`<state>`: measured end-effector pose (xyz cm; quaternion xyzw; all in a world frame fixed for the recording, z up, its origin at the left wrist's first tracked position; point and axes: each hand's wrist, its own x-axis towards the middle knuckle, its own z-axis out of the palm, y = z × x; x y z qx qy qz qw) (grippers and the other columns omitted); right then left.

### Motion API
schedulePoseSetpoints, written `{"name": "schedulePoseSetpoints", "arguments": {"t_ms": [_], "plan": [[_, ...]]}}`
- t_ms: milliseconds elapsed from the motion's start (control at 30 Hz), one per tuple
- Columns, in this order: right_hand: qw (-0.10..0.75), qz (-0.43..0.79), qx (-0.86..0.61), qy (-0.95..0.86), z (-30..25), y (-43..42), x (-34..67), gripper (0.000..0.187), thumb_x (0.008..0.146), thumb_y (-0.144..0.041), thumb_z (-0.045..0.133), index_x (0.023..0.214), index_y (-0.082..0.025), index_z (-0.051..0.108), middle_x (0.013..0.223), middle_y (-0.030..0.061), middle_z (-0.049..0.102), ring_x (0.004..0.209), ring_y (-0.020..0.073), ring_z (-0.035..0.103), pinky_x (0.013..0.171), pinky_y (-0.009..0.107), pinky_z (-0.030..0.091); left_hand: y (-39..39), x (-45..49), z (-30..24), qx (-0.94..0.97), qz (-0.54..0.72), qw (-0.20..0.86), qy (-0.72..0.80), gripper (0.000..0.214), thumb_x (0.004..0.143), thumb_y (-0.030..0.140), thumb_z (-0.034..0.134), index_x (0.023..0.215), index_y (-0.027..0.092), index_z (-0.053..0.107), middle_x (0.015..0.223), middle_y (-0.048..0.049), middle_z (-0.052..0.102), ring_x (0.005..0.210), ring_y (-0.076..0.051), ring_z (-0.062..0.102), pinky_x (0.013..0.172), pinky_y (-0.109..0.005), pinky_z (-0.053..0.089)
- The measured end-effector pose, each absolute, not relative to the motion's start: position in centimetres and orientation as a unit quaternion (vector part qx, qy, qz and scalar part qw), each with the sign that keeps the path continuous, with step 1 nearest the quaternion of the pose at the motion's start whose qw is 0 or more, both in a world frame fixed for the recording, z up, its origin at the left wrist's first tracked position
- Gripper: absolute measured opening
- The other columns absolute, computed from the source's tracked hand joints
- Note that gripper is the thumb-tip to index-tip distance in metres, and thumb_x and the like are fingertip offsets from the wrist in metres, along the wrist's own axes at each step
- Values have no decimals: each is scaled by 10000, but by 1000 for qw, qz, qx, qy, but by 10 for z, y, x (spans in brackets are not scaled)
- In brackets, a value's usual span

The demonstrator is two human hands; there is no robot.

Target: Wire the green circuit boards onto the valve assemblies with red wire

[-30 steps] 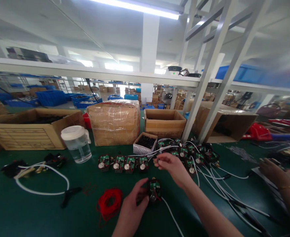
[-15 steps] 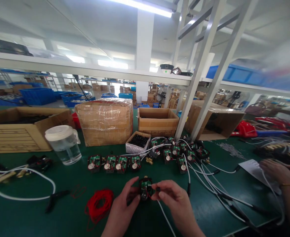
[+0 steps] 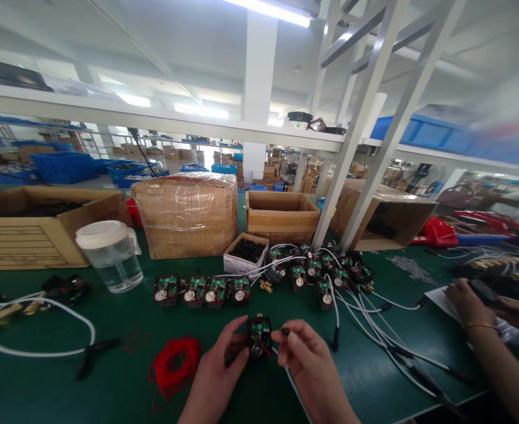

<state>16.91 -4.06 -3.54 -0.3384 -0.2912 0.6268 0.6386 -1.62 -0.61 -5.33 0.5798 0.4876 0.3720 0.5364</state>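
A small black housing with a green circuit board (image 3: 260, 337) stands upright on the table between my two hands. My left hand (image 3: 222, 368) grips its left side, thumb in front and fingers behind. To its right, my right hand (image 3: 308, 359) pinches a small black part (image 3: 286, 332) between thumb and forefinger. A white cable (image 3: 295, 388) runs from beside the housing toward the front, passing by my right hand. Just behind stands a row of similar circuit board units (image 3: 215, 291). A bundle of red wire (image 3: 175, 366) lies left of my left hand.
A small white box of black parts (image 3: 247, 253) sits behind the row. More units with white cables (image 3: 325, 293) spread to the right. A plastic water cup (image 3: 111, 256) stands at left. Another person's hands (image 3: 473, 306) hold a dark part at far right.
My right hand has drawn slightly back from the housing with the small black part in its pinch. The other person's hands have lifted a dark round part.
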Motion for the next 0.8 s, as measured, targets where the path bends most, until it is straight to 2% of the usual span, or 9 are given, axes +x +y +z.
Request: {"name": "schedulePoseSetpoints", "arguments": {"t_ms": [267, 500, 633, 800], "plan": [[641, 652, -328, -239, -36, -42, 166, 248, 802, -359, 831, 910, -163, 725, 867, 89, 750, 609, 89, 542, 571, 197, 400, -6, -17, -57, 578, 379, 534, 487, 556, 804, 362, 561, 1335, 217, 488, 1068, -55, 758, 1024, -231, 726, 989, -386, 539], [644, 663, -315, -214, -46, -39, 168, 242, 736, -267, 875, 907, -200, 718, 784, -11, 634, 618, 64, 473, 591, 180, 378, -6, -16, -60, 574, 386, 535, 486, 557, 798, 376, 582, 1328, 223, 503, 1109, -54, 758, 1038, -225, 726, 991, -362, 544], [624, 622, -381, -280, -50, -35, 170, 244, 708, -282, 879, 877, -199, 724, 764, -24, 624, 626, 69, 484, 601, 186, 388, -7, -17, -60, 579, 377, 529, 492, 547, 808, 360, 571, 1333, 221, 503, 1103, -54, 758, 1043, -224, 723, 997, -368, 539], [551, 533, -478, -429, -55, -26, 170, 212, 733, -302, 804, 874, -191, 690, 745, -12, 637, 606, 118, 543, 572, 235, 418, -7, -17, -57, 581, 374, 531, 490, 536, 812, 349, 568, 1329, 223, 505, 1143, -63, 747, 1050, -220, 719, 1009, -369, 532]]}}
